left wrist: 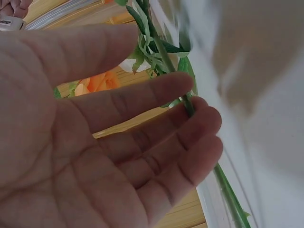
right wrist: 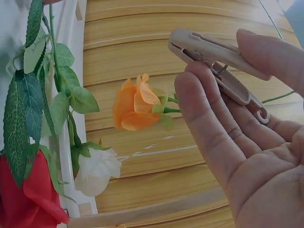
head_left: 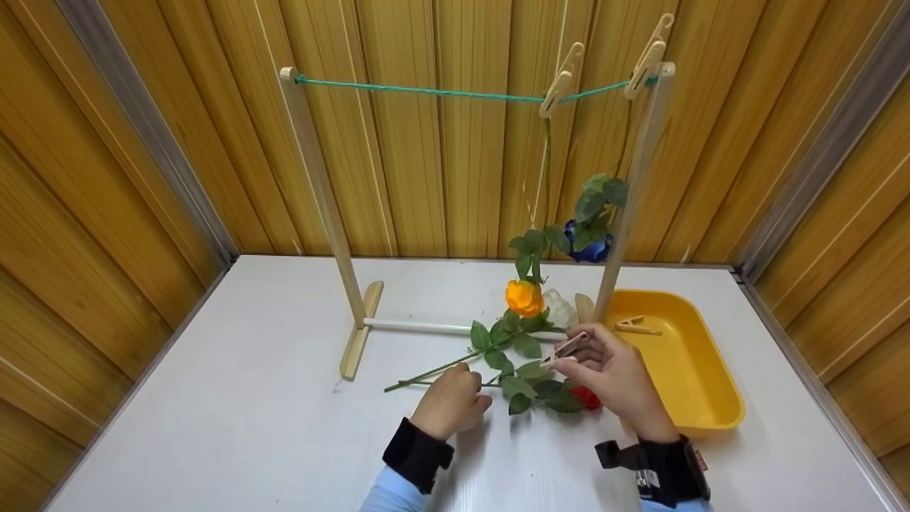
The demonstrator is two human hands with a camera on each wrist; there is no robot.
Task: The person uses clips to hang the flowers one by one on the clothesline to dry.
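Observation:
My left hand [head_left: 449, 402] is low over the table at the stems of two roses. In the left wrist view its fingers are loosely bent, the thumb stands apart, and a green stem [left wrist: 230, 197] runs behind the fingertips. A red rose [head_left: 586, 397] lies nearest me, with a white rose [head_left: 559, 309] farther back. My right hand [head_left: 618, 370] holds a beige clothespin [right wrist: 223, 66] between thumb and fingers, above the leaves. An orange rose [head_left: 525, 297] and a blue rose [head_left: 589, 242] hang head down from the green line [head_left: 426, 91], each under a clothespin.
A wooden frame with a left post [head_left: 323, 206] and a right post [head_left: 636, 192] carries the line. At the right stands a yellow tray [head_left: 736, 409] with another clothespin [head_left: 638, 326] in it. Wood-patterned walls enclose the white table [head_left: 234, 398].

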